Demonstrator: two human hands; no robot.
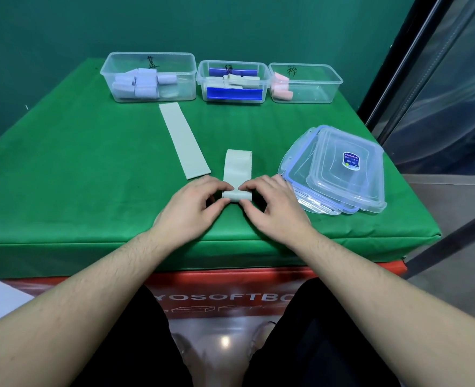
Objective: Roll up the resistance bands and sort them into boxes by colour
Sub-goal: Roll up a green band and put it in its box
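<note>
The green-covered table (63,169) fills most of my view, its near edge running just under my wrists and its right edge dropping off close behind the stacked lids (339,169), which sit near that right side with one corner almost touching my right hand. Along the far edge stand three clear boxes in a row: the large left box (148,76) holding pale lilac rolls, the middle box (232,81) holding pale green rolls between two blue strips, and the right box (304,82) with pink rolls at its left end. The left half of the cloth is bare green all the way to its edge. A flat pale green band (184,141) lies slantwise from just before the left box down toward my left hand. Beside it, the pale green band I am rolling (237,174) lies close to the near edge, its far part flat and its near end already a small roll. My left hand (191,208) and right hand (275,210) each pinch one end of that roll between thumb and fingertips.
</note>
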